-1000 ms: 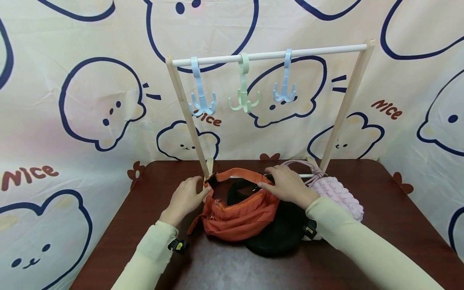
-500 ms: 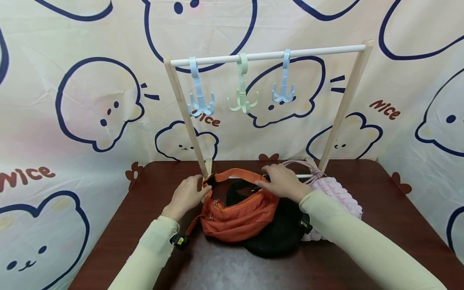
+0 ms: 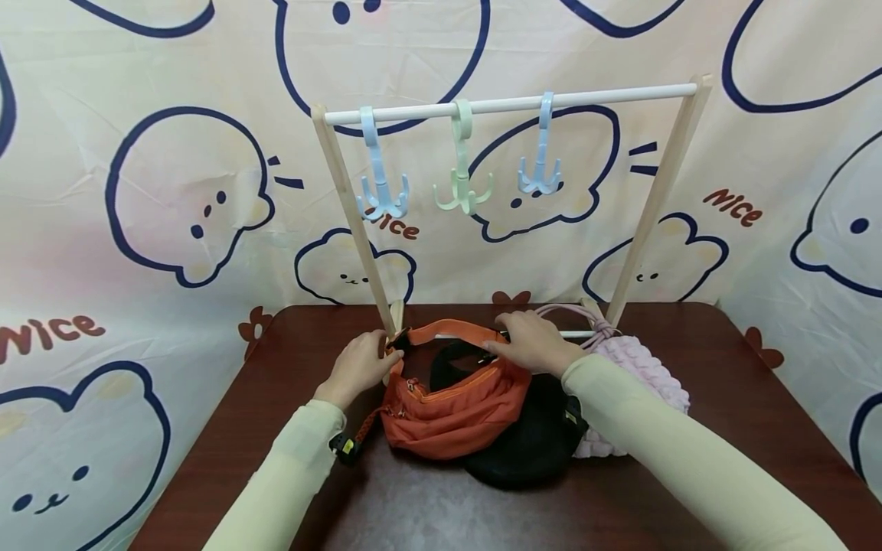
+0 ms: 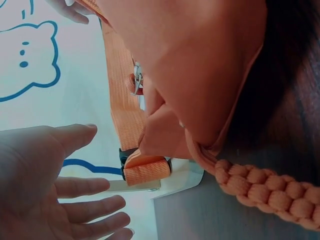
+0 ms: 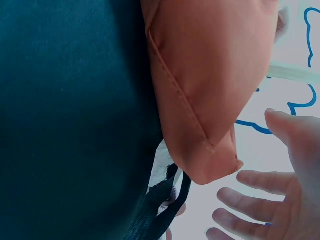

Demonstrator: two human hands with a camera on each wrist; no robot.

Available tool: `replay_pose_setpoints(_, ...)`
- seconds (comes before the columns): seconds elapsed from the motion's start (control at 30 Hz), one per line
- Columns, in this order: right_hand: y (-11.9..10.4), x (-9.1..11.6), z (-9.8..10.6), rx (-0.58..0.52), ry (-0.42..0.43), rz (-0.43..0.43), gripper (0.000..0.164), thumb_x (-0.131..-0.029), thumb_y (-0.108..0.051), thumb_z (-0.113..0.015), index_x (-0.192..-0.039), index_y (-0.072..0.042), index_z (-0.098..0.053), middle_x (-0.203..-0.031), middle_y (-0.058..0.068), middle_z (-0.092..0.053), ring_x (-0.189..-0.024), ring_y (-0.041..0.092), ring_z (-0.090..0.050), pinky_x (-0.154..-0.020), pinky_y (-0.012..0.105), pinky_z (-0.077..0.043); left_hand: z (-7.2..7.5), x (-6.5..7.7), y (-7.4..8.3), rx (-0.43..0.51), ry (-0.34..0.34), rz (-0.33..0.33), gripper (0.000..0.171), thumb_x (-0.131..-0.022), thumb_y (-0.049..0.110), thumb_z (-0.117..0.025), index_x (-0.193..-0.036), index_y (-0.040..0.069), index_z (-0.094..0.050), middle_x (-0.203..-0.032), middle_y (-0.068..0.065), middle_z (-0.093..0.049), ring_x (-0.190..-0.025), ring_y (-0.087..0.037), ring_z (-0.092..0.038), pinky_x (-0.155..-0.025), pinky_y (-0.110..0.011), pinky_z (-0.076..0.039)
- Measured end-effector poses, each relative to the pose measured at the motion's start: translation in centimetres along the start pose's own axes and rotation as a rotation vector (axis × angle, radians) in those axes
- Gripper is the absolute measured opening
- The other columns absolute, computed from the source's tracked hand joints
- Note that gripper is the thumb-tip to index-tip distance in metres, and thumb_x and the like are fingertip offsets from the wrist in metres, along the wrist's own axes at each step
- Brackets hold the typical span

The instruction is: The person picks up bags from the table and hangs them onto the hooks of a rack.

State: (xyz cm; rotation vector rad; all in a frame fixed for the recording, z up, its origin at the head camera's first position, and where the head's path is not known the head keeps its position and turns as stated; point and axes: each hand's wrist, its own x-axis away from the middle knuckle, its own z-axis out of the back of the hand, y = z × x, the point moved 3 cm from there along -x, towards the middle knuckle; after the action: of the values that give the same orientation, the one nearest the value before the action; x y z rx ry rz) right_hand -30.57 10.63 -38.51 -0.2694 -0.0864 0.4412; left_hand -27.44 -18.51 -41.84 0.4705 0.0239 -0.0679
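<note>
In the head view, the orange bag [image 3: 455,417] lies on the brown surface [image 3: 413,516], partly over a black bag [image 3: 520,455], with a pink bag [image 3: 651,371] to the right. The person's left grip [image 3: 357,367] is beside the buckle [image 3: 401,341] and the right grip [image 3: 540,344] is by the other end of the orange strap [image 3: 458,330]. Either might pass for touching from here (the hands hide much of that contact). For a sound hold, both ends of the strap would best be taken evenly, so that the bag does not tip.

The left wrist view makes the left grip plainer: the fingers are spread and straight, with backdrop showing between thumb and webbing. It also lays out the plaited cord [image 4: 270,187], mostly lost overhead; that should be kept clear of the closing fingers.

The right wrist view shows the right grip likewise spread, apart from the orange bag's pointed end. Only here does a dark strap [image 5: 170,202] show just below that end, so pinching orange webbing alone would probably avoid dragging the black bag along.
</note>
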Motion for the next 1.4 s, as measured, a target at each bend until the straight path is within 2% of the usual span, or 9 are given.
replay_pose_setpoints(0.2,0.3,-0.5,-0.1,0.001,-0.020,-0.004,0.063,-0.099,-0.050,-0.059,-0.142,-0.003,-0.055,-0.136,0.016,-0.065,-0.117,0.034,-0.066,-0.098,0.052,-0.053,-0.2,-0.7,-0.1,-0.002,-0.009,0.004,0.061,-0.098,0.034,-0.066,-0.142,-0.006,-0.051,-0.122,-0.023,-0.066,-0.106,-0.033,-0.064,-0.093,-0.052,-0.053)
replay_pose_setpoints(0.33,0.4,-0.8,-0.2,-0.022,-0.031,-0.002,0.062,-0.099,-0.049,-0.060,-0.141,-0.004,-0.057,-0.135,0.016,-0.065,-0.117,0.032,-0.066,-0.097,0.051,-0.054,-0.3,-1.2,-0.2,-0.004,-0.025,0.016,0.058,-0.098,0.032,-0.067,-0.139,-0.005,-0.054,-0.107,-0.019,-0.068,-0.092,-0.028,-0.062,-0.080,-0.045,-0.053)
replay_pose_setpoints(0.43,0.4,-1.0,-0.4,-0.038,-0.040,-0.009,0.060,-0.099,-0.048,-0.060,-0.140,-0.004,-0.057,-0.136,0.016,-0.065,-0.117,0.031,-0.066,-0.098,0.050,-0.054,-0.5,-1.4,-0.3,0.001,-0.037,0.025,0.051,-0.097,0.032,-0.067,-0.134,-0.003,-0.058,-0.089,-0.012,-0.063,-0.080,-0.024,-0.057,-0.068,-0.037,-0.045)
replay_pose_setpoints(0.53,0.4,-1.2,-0.6,-0.043,-0.049,-0.025,0.059,-0.100,-0.046,-0.060,-0.141,-0.004,-0.056,-0.137,0.016,-0.064,-0.120,0.031,-0.065,-0.099,0.050,-0.053,-0.7,-1.7,-0.3,0.006,-0.044,0.027,0.048,-0.097,0.031,-0.068,-0.131,-0.002,-0.060,-0.083,-0.009,-0.059,-0.073,-0.021,-0.055,-0.064,-0.034,-0.042)
replay_pose_setpoints(0.77,0.1,-1.5,-0.8,-0.037,-0.068,-0.055,0.053,-0.102,-0.037,-0.060,-0.144,-0.005,-0.054,-0.137,0.015,-0.064,-0.122,0.032,-0.063,-0.099,0.051,-0.052,-1.1,-1.8,-0.4,0.011,-0.065,0.031,0.050,-0.096,0.030,-0.069,-0.130,-0.005,-0.059,-0.078,-0.009,-0.056,-0.065,-0.019,-0.053,-0.058,-0.031,-0.039)
replay_pose_setpoints(0.97,0.2,-1.5,-1.0,-0.029,-0.079,-0.084,0.051,-0.102,-0.034,-0.061,-0.145,-0.007,-0.053,-0.138,0.015,-0.063,-0.123,0.031,-0.063,-0.100,0.050,-0.051,-1.4,-2.0,-0.5,0.030,-0.070,0.031,0.042,-0.095,0.027,-0.071,-0.122,-0.005,-0.062,-0.076,-0.008,-0.052,-0.061,-0.017,-0.050,-0.053,-0.028,-0.037)
replay_pose_setpoints(1.2,0.4,-1.8,-1.2,-0.028,-0.091,-0.083,0.051,-0.101,-0.031,-0.062,-0.144,-0.006,-0.053,-0.135,0.016,-0.064,-0.118,0.031,-0.065,-0.098,0.049,-0.052,-1.7,-2.2,-0.5,0.044,-0.081,0.045,0.036,-0.095,0.022,-0.071,-0.118,-0.004,-0.064,-0.077,-0.009,-0.054,-0.058,-0.016,-0.052,-0.050,-0.027,-0.038)
replay_pose_setpoints(1.4,0.3,-2.1,-1.4,-0.039,-0.089,-0.089,0.049,-0.100,-0.028,-0.064,-0.143,-0.006,-0.054,-0.136,0.015,-0.064,-0.118,0.031,-0.065,-0.097,0.049,-0.053,-1.8,-2.4,-0.4,0.044,-0.098,0.062,0.041,-0.094,0.019,-0.072,-0.126,-0.004,-0.061,-0.083,-0.012,-0.058,-0.064,-0.018,-0.056,-0.055,-0.027,-0.043)
